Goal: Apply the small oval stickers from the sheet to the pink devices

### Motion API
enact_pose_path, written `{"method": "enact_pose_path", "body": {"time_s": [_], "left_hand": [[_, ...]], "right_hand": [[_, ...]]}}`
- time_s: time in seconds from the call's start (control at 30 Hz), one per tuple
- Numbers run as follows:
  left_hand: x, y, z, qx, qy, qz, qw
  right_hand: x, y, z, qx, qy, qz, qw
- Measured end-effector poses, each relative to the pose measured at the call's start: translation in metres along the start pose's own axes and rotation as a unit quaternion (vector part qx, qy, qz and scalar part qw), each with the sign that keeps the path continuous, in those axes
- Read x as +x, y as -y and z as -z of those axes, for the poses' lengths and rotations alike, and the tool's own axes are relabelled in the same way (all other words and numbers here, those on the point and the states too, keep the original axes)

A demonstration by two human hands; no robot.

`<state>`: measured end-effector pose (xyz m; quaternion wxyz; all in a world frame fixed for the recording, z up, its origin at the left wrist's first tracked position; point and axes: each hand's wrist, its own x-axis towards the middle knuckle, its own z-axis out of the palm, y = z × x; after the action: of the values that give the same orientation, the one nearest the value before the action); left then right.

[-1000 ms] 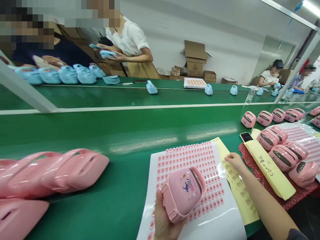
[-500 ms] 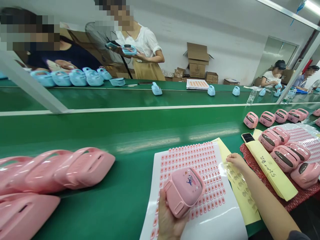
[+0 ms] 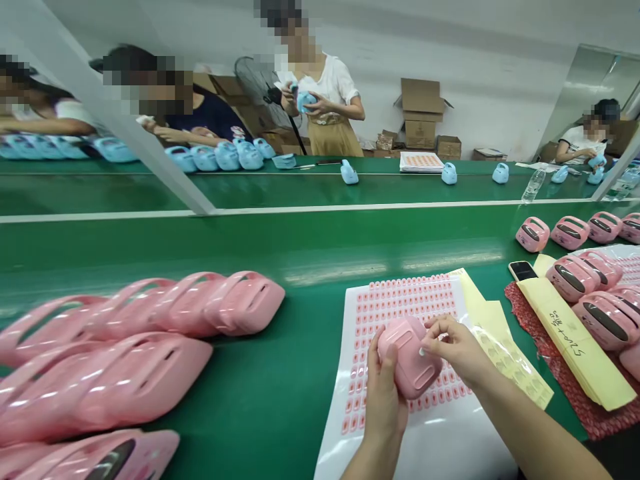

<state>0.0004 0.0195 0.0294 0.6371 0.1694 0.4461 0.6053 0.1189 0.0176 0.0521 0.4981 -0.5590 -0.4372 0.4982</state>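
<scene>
Both hands now meet on the pink plastic case (image 3: 409, 357), and the right hand (image 3: 457, 350) has come off the yellow backing strip (image 3: 515, 360). A green conveyor bench (image 3: 280, 247) fills the view, with a second belt beyond a white rail. On the far side, a co-worker (image 3: 330, 87) in a white top stands holding a blue case (image 3: 306, 101) in both hands, and cardboard boxes (image 3: 423, 113) are stacked against the wall. Nearer, a heap of pink case shells (image 3: 115, 353) lies on the belt at the left. To the right, more pink cases (image 3: 607, 317) sit on a red mat (image 3: 550, 360), beside a handwritten yellow envelope (image 3: 575, 340) and a phone (image 3: 523, 270). A white sheet of small pink labels (image 3: 400, 300) lies flat on the belt, and the case is held over its lower right part. The left hand (image 3: 383, 400) cups the case from below, its fingers clamped around it. The right fingers pinch together at its upper edge, and a tiny pale speck at one fingertip is too small to identify.
</scene>
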Motion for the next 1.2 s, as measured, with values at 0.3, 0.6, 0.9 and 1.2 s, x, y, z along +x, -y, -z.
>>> {"method": "enact_pose_path", "body": {"time_s": [0.3, 0.6, 0.9, 1.2], "left_hand": [[-0.003, -0.002, -0.001, -0.029, -0.002, 0.003, 1.0], [-0.001, 0.004, 0.0, -0.041, -0.024, 0.0, 0.999], [0.011, 0.001, 0.022, -0.124, -0.005, 0.157, 0.98], [0.016, 0.003, 0.05, -0.206, 0.064, 0.169, 0.962]], "right_hand": [[0.005, -0.007, -0.005, -0.051, -0.019, 0.011, 0.998], [-0.015, -0.021, -0.025, -0.135, -0.093, 0.266, 0.95], [0.089, -0.018, 0.055, -0.158, -0.198, 0.153, 0.955], [0.153, -0.03, 0.061, -0.183, -0.117, 0.089, 0.972]]}}
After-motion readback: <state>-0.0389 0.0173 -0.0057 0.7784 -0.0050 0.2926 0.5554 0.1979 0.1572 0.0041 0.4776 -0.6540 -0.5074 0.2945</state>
